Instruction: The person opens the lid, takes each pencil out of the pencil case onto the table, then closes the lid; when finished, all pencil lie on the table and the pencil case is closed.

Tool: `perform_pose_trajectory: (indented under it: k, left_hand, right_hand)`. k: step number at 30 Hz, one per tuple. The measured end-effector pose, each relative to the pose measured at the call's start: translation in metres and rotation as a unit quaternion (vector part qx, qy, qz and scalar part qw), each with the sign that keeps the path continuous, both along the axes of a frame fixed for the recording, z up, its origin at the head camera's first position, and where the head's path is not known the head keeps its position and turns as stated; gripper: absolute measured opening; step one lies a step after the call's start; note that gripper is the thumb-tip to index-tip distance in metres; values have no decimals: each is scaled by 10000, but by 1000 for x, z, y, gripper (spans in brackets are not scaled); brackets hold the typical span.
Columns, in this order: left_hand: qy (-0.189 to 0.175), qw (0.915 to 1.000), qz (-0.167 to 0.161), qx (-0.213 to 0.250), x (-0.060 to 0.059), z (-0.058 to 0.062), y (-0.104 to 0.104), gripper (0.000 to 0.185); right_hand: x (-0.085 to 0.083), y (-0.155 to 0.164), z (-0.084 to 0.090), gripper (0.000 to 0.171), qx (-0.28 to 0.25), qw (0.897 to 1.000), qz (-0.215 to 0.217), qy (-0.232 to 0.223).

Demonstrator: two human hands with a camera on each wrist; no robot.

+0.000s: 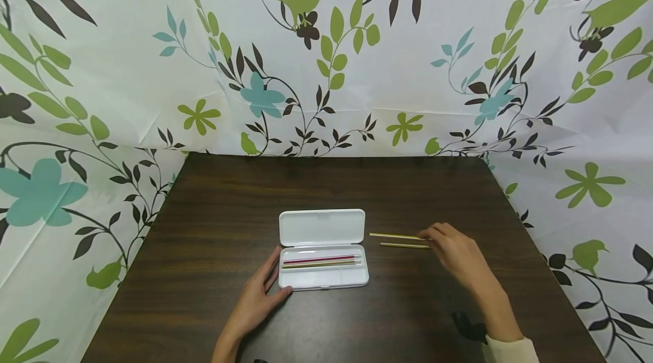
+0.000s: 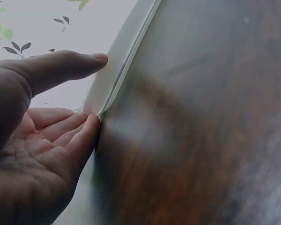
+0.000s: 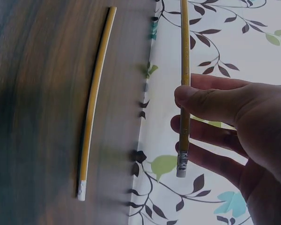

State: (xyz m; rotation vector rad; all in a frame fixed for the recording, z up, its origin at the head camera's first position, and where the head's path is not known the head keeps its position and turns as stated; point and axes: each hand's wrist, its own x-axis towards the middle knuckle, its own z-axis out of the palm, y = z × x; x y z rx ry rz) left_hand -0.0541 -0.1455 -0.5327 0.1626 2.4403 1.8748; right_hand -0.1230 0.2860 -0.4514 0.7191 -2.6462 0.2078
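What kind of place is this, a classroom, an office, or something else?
Likely a makeshift recording booth rather than a lived-in room: a dark wooden table is boxed in by a floral printed curtain, with only a white pencil case and loose pencils.

Nothing to read anywhere here. The white pencil case (image 1: 322,249) by my left hand (image 1: 257,300) is plain, lid and tray alike, no label or brand. The yellow pencil (image 3: 184,84) pinched in my right hand (image 3: 234,126) shows no lettering I can make out, and neither does the pencil on the table (image 3: 94,103). The curtain (image 1: 357,57) carries only leaves and birds.
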Motion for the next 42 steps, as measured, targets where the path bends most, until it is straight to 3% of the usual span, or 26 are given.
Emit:
perform_pose_trajectory:
  k: [21,42]
  left_hand:
    - [-41,10000,18,-8,-1,1,-1,91]
    - [-82,10000,45,8,-1,0,0,91]
  right_hand:
    - [4,21,-1,23,-98,9997,-221,50]
    - [8,26,-34,18,-82,9972,-431,-607]
